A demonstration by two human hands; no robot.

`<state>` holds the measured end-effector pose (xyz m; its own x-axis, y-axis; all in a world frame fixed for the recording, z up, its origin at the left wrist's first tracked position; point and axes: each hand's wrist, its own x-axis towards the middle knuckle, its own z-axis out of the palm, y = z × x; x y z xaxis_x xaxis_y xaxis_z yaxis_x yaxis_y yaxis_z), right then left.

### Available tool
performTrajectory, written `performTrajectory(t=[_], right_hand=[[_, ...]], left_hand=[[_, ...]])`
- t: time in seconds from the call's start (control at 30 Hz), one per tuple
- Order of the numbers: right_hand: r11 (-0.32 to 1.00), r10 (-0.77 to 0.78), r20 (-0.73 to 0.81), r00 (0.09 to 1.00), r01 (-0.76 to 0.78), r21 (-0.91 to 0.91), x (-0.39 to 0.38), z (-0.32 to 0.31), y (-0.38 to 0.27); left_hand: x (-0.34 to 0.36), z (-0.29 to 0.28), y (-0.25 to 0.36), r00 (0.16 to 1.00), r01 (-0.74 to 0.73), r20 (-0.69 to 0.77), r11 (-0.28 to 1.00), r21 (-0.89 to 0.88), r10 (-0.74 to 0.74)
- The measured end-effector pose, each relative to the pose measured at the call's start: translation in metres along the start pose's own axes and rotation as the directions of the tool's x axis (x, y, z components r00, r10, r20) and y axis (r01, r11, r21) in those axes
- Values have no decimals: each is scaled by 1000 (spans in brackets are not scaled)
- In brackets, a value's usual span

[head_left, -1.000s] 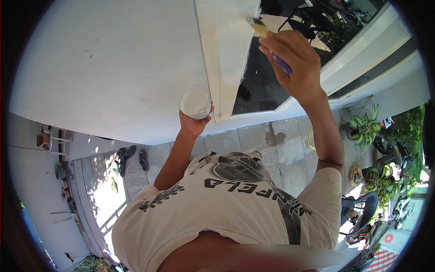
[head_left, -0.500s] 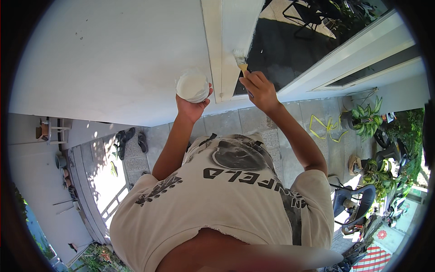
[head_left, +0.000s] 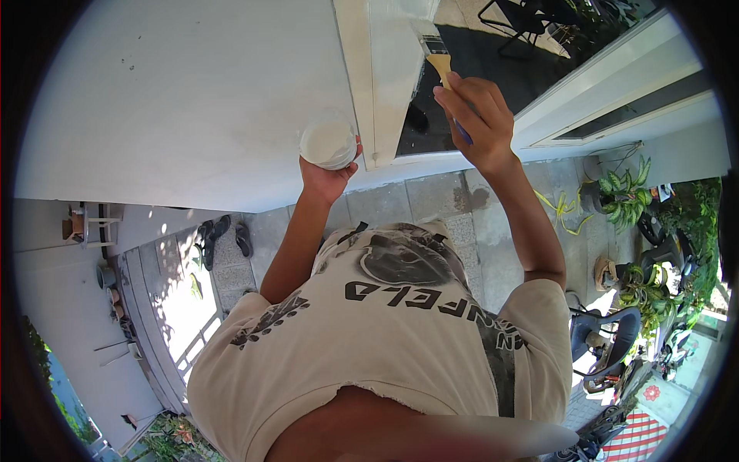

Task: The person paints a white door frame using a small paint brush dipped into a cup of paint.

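Note:
My right hand (head_left: 483,123) is closed round the handle of a paintbrush (head_left: 439,63) with a pale wooden neck. Its bristles meet the edge of a white frame (head_left: 392,85), right beside a dark glass pane (head_left: 481,77). A small round tub of white paint (head_left: 329,145) rests in my left hand (head_left: 331,181), whose fingers wrap round its side. The tub is held level in front of the white wall (head_left: 208,100), a little below and left of the brush.
Grey paving (head_left: 385,202) runs below the wall. Dark shoes (head_left: 214,235) lie at the left. To the right are a yellow strap (head_left: 566,212), potted plants (head_left: 620,192) and a dark chair (head_left: 616,343). Another pale frame (head_left: 608,69) borders the glass on the right.
My right hand has moved up and slightly right, carrying the paintbrush farther along the frame's edge by the glass. My left hand and the paint tub have hardly moved.

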<state>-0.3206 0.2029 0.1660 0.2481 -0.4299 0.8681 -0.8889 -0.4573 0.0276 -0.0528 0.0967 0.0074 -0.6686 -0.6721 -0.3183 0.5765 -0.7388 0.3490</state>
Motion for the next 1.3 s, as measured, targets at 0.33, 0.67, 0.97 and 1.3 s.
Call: performTrajectory(t=[0.33, 0.67, 0.97, 1.3], right_hand=[[980, 156, 152, 976, -172, 98, -137, 80, -4], [933, 259, 339, 904, -325, 154, -134, 73, -8], [987, 107, 41, 993, -111, 116, -89, 51, -7], [952, 260, 224, 939, -289, 105, -95, 61, -11]], left_hand=[[4, 2, -1, 999, 31, 16, 1000, 1, -31], [6, 8, 1, 999, 32, -8, 999, 8, -32], [5, 15, 0, 997, 32, -75, 999, 27, -30], [6, -2, 2, 1000, 9, 16, 1000, -12, -9]])
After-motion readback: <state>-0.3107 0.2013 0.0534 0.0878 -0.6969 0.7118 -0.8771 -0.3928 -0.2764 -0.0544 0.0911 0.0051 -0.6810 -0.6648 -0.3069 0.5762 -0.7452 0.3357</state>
